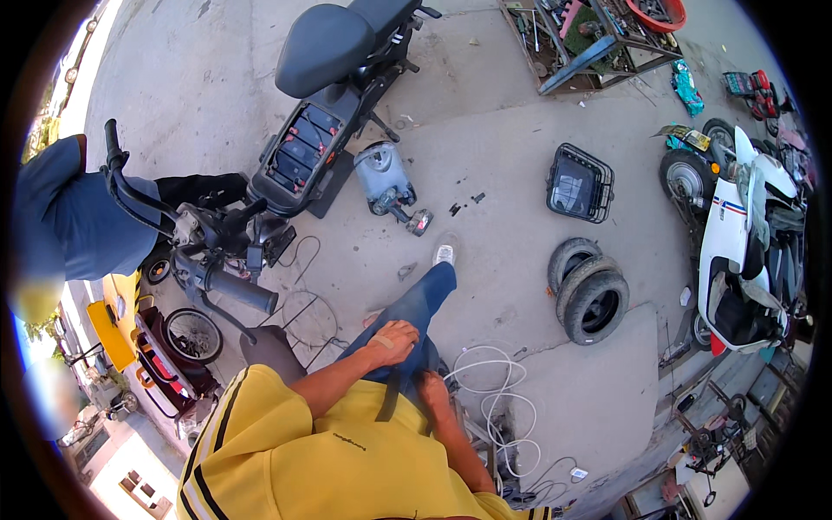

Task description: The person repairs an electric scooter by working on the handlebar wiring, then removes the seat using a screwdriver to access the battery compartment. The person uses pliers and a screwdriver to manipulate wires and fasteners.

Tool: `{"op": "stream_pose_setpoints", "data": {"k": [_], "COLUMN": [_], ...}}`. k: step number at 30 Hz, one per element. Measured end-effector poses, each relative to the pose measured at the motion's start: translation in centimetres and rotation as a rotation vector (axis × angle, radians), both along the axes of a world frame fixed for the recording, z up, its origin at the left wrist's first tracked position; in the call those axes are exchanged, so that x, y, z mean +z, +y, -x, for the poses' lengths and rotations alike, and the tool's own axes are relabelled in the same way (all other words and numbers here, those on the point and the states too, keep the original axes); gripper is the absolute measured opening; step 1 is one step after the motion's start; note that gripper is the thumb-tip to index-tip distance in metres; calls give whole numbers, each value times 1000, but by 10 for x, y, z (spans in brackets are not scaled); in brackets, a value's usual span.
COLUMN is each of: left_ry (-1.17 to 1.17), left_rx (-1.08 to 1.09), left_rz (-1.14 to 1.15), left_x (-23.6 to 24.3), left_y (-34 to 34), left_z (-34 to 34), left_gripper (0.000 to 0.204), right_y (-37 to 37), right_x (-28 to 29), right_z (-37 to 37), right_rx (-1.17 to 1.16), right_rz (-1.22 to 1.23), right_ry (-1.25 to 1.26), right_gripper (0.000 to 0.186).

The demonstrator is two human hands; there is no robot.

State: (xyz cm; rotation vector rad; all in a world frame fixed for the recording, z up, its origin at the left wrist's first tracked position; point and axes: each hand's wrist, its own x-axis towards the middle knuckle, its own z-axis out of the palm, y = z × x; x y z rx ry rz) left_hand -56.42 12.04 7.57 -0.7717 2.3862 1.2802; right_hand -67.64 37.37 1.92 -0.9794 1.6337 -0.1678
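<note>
My left hand rests on the thigh of my blue jeans, its fingers loosely bent and nothing visible in them; a tan strip crosses its back. By my right hip, my right hand lies against the jeans, with its fingertips hidden. In front of me to the left stands an electric scooter with several black batteries exposed in its floor compartment. Its handlebar grip reaches close to my left side. A grey scooter part lies on the ground beside it.
Stacked tires and a black basket lie to the right, near a white scooter. A white hose coils beside me. A metal tool rack stands far ahead. Another person is beyond the handlebars.
</note>
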Motion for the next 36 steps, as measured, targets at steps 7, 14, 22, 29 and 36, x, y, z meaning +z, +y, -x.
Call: {"op": "stream_pose_setpoints", "data": {"k": [7, 14, 22, 29, 36], "left_ry": [-11, -29, -161, -120, -264], "left_rx": [382, 386, 268, 190, 249], "left_rz": [16, 93, 166, 474, 508], "left_x": [-40, -171, -386, -534, -585], "left_y": [-73, -148, -197, -211, -200], "left_z": [130, 207, 292, 363, 292], "left_gripper": [15, 12, 23, 46, 26], "right_y": [-188, -300, -332, -374, -394], "right_x": [48, -26, -181, -182, -174], "right_z": [162, 244, 279, 328, 348], "right_rx": [260, 331, 486, 551, 483], "right_rz": [-25, -42, 0, 5, 39], "right_ry": [401, 211, 54, -84, -216], "right_gripper": [17, 20, 21, 16, 16]}}
